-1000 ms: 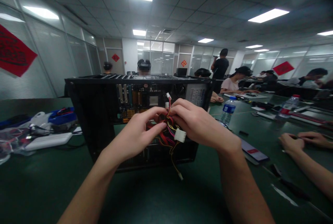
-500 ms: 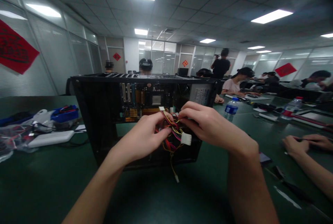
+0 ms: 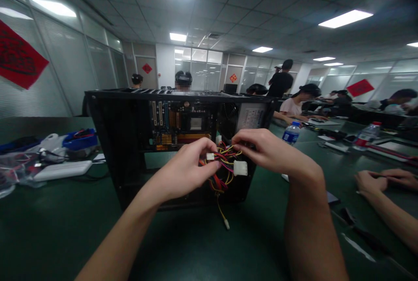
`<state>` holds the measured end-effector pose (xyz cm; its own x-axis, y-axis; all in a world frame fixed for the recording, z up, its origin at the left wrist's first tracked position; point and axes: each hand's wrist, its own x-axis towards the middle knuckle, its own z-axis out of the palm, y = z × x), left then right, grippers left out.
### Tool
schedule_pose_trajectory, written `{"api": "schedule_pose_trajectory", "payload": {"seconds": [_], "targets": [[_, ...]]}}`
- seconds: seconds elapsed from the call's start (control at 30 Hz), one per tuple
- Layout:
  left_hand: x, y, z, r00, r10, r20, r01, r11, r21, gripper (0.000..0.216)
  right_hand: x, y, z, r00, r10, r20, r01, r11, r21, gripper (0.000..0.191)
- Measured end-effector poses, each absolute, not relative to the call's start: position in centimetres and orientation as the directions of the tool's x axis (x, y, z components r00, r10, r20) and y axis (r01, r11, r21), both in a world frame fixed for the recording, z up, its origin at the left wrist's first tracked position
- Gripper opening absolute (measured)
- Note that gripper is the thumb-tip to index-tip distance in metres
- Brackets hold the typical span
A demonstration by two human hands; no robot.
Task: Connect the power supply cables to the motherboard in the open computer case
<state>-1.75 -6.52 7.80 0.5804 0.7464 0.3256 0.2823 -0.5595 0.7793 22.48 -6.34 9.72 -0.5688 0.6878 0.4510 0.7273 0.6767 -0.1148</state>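
Note:
A black computer case [image 3: 103, 142] stands open towards me on the green table, its motherboard [image 3: 183, 120] and silver power supply [image 3: 250, 118] showing inside. In front of it, my left hand [image 3: 192, 163] is closed on a bundle of red, yellow and black power cables [image 3: 222, 181]. My right hand [image 3: 261, 148] pinches wires of the same bundle at its upper right. A large white connector [image 3: 241, 168] hangs below the right fingers, and a small white connector [image 3: 210, 156] sits by the left fingertips. One thin yellow lead with a small plug [image 3: 227, 224] dangles lowest.
At left lie a white flat box [image 3: 63, 170], plastic bags [image 3: 19, 170] and a blue container [image 3: 80, 139]. Water bottles [image 3: 291, 133] stand at right. Another person's hands [image 3: 372, 183] rest on the table's right side, near scattered strips and tools.
The small white connector has swung down to the left fingertips. The large connector and the dangling plug have shifted slightly right. Both hands still hold the cables.

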Motion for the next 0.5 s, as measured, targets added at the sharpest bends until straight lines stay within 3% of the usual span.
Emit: {"api": "schedule_pose_trajectory", "payload": {"seconds": [0.13,0.3,0.5], "targets": [[-1.3,-6.5,7.2,0.606,0.728,0.319,0.341,-0.601,0.723,0.013,22.7,-6.9,9.9,-0.563,0.7,0.44,0.736,0.666,-0.119,0.014],[-1.2,-7.1,7.5,0.613,0.705,0.357,0.358,-0.65,0.67,0.008,22.1,-8.8,10.5,-0.63,0.495,0.598,0.489,0.852,-0.189,0.017],[-1.2,-7.0,7.5,0.629,0.687,0.365,0.378,-0.68,0.628,0.007,20.8,-9.4,10.6,-0.715,0.533,0.453,0.455,0.846,-0.278,0.012]]}}
